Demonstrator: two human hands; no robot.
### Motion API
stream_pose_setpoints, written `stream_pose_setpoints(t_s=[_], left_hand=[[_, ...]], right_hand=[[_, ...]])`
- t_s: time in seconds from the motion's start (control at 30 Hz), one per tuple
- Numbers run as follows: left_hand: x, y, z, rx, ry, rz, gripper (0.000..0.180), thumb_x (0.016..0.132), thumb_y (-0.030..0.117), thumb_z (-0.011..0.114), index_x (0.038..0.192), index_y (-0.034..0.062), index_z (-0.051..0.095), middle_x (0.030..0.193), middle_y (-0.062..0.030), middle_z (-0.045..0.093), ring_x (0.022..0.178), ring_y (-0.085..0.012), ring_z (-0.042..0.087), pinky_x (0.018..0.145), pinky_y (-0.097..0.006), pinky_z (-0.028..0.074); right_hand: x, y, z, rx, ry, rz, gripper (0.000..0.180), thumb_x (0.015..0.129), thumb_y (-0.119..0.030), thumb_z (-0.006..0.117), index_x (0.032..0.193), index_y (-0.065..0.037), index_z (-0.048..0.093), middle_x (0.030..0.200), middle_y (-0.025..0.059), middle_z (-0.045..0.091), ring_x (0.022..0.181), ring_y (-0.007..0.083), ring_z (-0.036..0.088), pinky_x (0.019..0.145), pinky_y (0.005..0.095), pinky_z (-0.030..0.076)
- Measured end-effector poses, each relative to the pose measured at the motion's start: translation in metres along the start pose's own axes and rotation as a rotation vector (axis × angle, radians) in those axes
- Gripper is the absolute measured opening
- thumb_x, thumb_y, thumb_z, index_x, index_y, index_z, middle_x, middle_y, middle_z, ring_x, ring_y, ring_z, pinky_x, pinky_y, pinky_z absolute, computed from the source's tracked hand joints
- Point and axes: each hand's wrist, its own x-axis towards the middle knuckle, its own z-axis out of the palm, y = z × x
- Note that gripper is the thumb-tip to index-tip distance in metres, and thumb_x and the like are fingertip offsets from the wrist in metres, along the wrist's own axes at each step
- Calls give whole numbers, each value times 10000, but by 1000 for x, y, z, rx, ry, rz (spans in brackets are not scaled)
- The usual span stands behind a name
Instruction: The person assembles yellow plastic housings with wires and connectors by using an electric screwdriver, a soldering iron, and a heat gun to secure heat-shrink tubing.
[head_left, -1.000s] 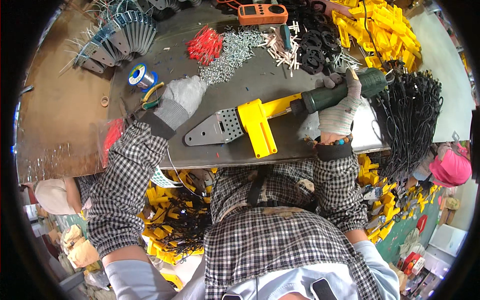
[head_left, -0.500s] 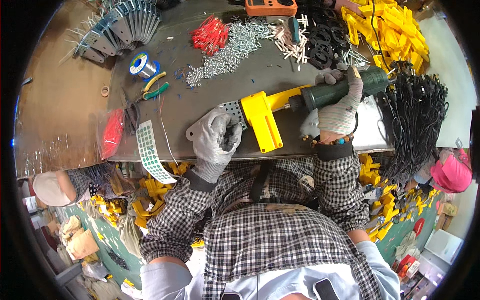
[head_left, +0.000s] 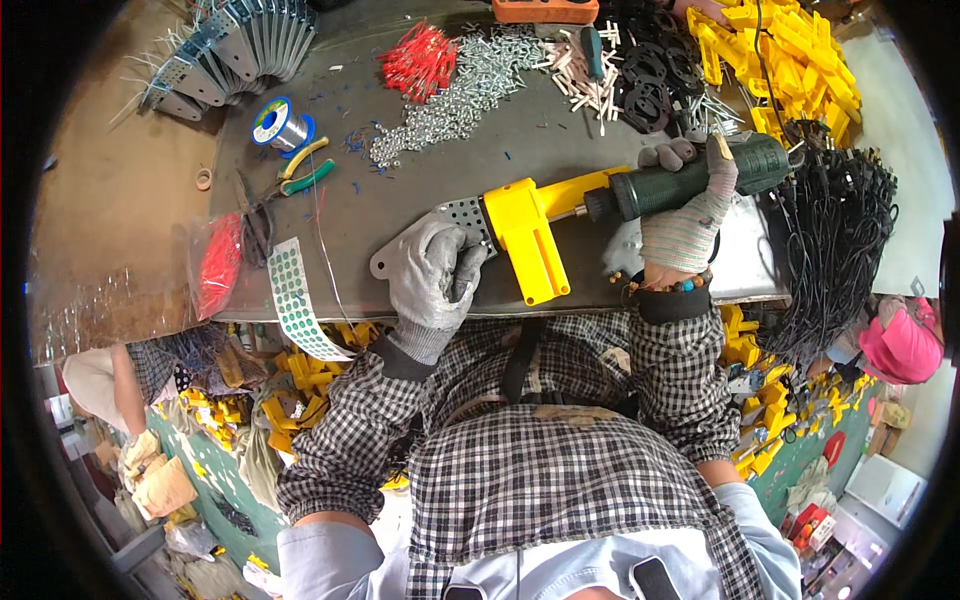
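My left hand (head_left: 432,275), in a grey coated glove, closes around a perforated metal plate (head_left: 463,212). A yellow plastic housing (head_left: 526,245) with a long arm is joined to that plate's right end. My right hand (head_left: 688,225), in a striped glove with bare fingertips, wraps around a dark green electric screwdriver (head_left: 760,164). The driver lies almost level, its bit pointing left against the housing where the arm meets the block. Whether the bit sits on a screw is too small to tell. The left fingertips are partly hidden behind the curled hand.
Screws and nuts (head_left: 450,110), red-sleeved parts (head_left: 418,62) and white sticks (head_left: 585,85) lie in piles beyond. Solder wire (head_left: 283,128), pliers (head_left: 305,170) and a green-dotted sticker sheet (head_left: 300,305) are left. Black cables (head_left: 835,240) and yellow housings (head_left: 785,60) stand right. Co-workers sit either side.
Both hands keep their grips, and the screwdriver and housing have shifted only slightly right. At the far left, a co-worker's arm has moved.
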Motion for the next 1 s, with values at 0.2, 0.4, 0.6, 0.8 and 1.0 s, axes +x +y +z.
stream_pose_setpoints(t_s=[0.2, 0.4, 0.6, 0.8, 1.0], left_hand=[[2, 2, -1, 16, -51, 0, 224, 739, 51, 739, 895, 58, 578, 898, -102, 587, 827, -303, 588, 715, -391, 482], [2, 0, 2, -19, -49, -22, 160, 738, 63, 713, 818, 73, 575, 824, -91, 576, 772, -310, 571, 675, -415, 464], [30, 18, -20, -21, -374, -165, 184, 748, 31, 695, 879, 29, 566, 846, -116, 577, 772, -304, 601, 689, -370, 484], [25, 15, -26, -21, -350, -292, 129, 750, 30, 684, 833, 41, 586, 822, -104, 588, 699, -268, 625, 631, -340, 490], [22, 16, -22, -50, -268, -202, 130, 764, 34, 692, 830, 30, 581, 811, -107, 589, 691, -264, 605, 650, -330, 490]], right_hand=[[0, 2, -3, -5, -4, 18, 272, 867, -330, 645, 965, -101, 535, 787, -21, 477, 672, 107, 485, 764, 322, 455], [0, 1, 1, -23, 25, 8, 266, 868, -313, 648, 970, -93, 539, 784, -19, 477, 678, 109, 489, 749, 304, 453], [-1, 0, 3, -4, 31, 31, 269, 865, -283, 655, 983, -65, 551, 782, -10, 480, 683, 115, 490, 737, 292, 448], [3, 0, -1, -16, 28, 45, 274, 867, -285, 651, 991, -61, 554, 783, -5, 486, 685, 116, 492, 734, 293, 444], [1, 0, 2, -15, 24, 29, 288, 864, -279, 656, 1002, -48, 552, 788, -2, 487, 688, 119, 494, 736, 299, 446]])
